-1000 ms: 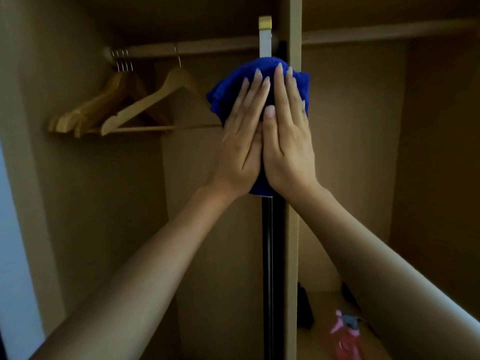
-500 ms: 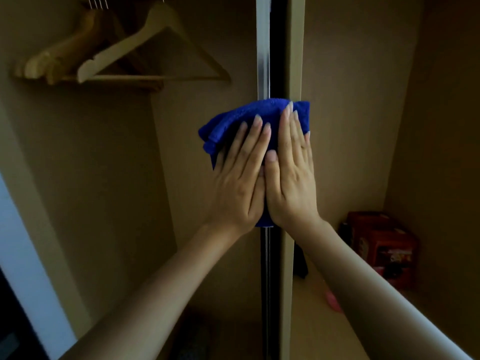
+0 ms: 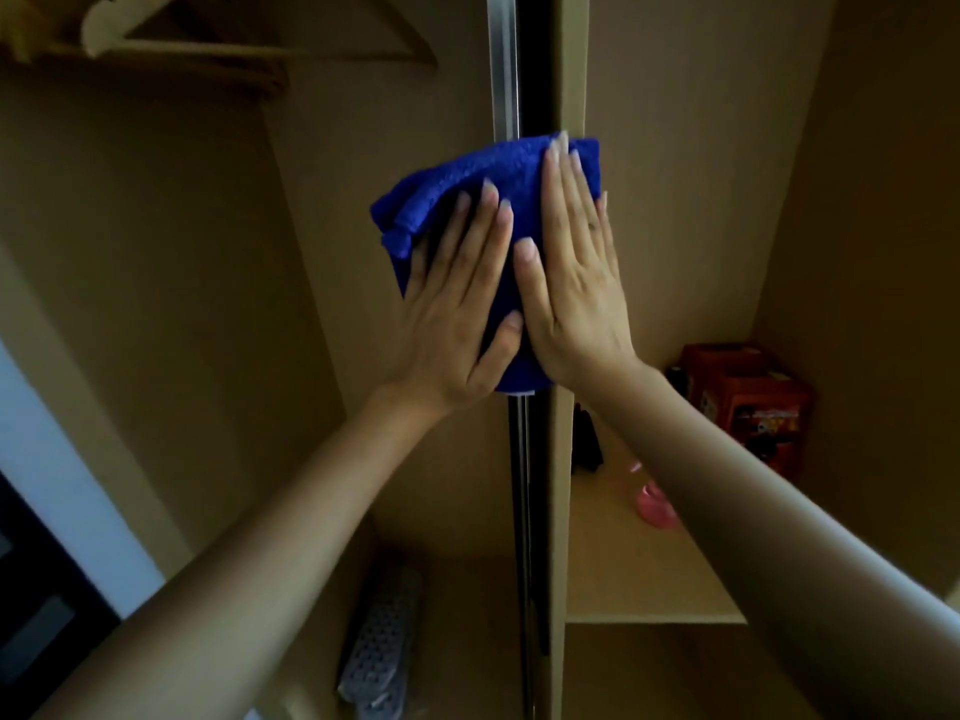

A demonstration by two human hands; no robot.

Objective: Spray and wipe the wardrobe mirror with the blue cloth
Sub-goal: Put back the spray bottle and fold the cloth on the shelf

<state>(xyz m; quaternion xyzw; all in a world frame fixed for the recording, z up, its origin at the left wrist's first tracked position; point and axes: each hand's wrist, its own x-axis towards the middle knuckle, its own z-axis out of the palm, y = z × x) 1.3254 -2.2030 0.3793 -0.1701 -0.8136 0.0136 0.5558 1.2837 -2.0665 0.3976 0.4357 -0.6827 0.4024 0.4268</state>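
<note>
A folded blue cloth (image 3: 467, 174) lies over the vertical silver edge strip of the wardrobe mirror door (image 3: 503, 70), at mid height. My left hand (image 3: 457, 314) presses flat on the cloth's left side with straight fingers. My right hand (image 3: 571, 283) presses flat on its right side, thumb next to the left hand. The cloth's lower part is hidden behind both palms. A pink spray bottle (image 3: 657, 506) sits on the shelf at the lower right, mostly hidden by my right forearm.
Wooden hangers (image 3: 249, 49) hang at the top left. A red box (image 3: 743, 397) stands at the back of the right shelf, with a dark object (image 3: 587, 444) by the divider. A grey perforated item (image 3: 379, 652) lies low in the left compartment.
Both hands have slid the cloth down the silver strip from near the rail to mid height. The view has dropped with them, so the hangers now sit at the top edge.
</note>
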